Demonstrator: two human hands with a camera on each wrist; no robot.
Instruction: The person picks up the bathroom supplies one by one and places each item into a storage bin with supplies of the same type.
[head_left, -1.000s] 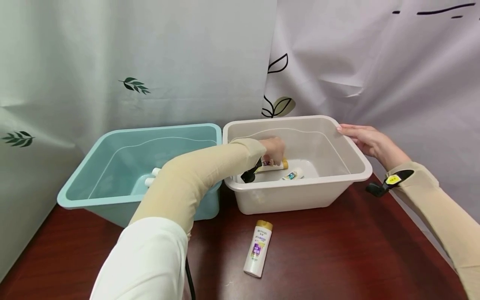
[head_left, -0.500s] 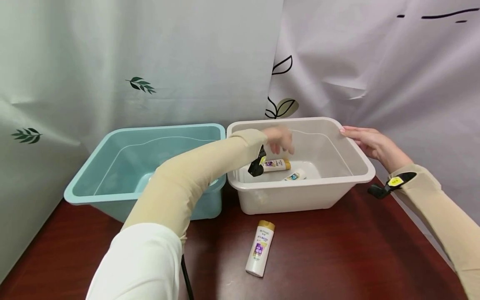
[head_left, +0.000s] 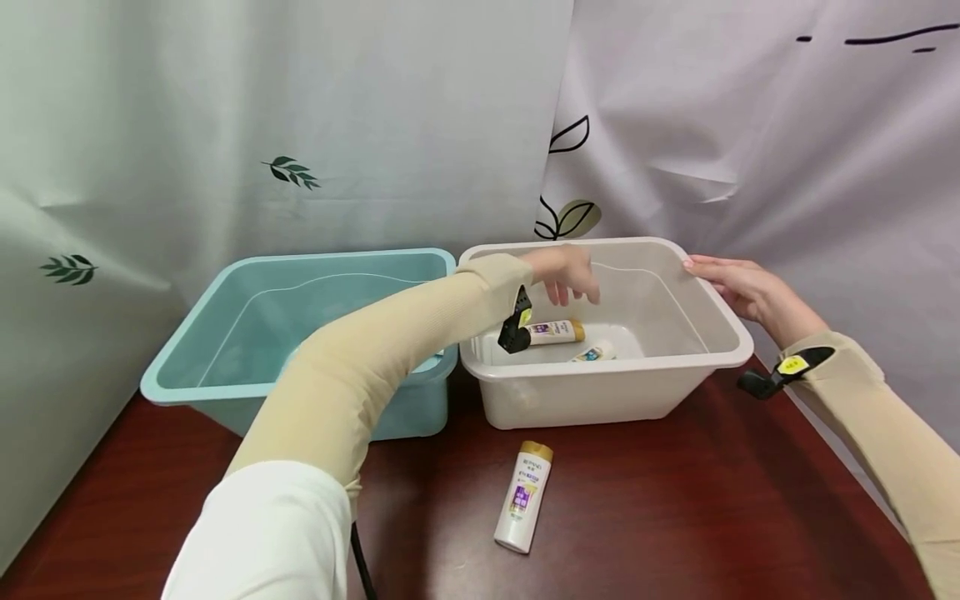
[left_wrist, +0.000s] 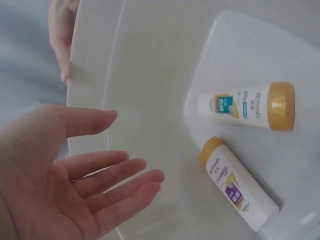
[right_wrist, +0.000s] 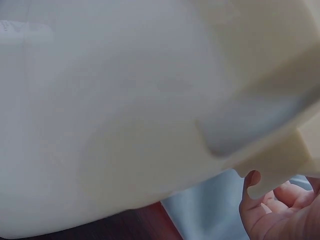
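Observation:
My left hand [head_left: 572,268] hovers inside the white bin [head_left: 600,367], its fingers apart and relaxed with nothing between them, as the left wrist view shows. Below it on the bin floor lie two white shampoo bottles with gold caps: one with a purple label [left_wrist: 240,185], another with a teal label [left_wrist: 245,106]. At the bin's right end, my right hand [head_left: 742,287] grips the rim, fingers curled under the edge in the right wrist view. A third gold-capped bottle [head_left: 523,500] lies on the table in front of the bin, label up.
A teal bin [head_left: 300,389] stands against the white bin's left side; my left forearm crosses over it and hides part of its inside. Both rest on a dark red table [head_left: 637,500]. A patterned curtain [head_left: 420,125] hangs close behind.
My left hand has let go of the purple-labelled bottle in the white bin and lifted above it, fingers opening. The right hand stays at the rim. The head view has shifted slightly.

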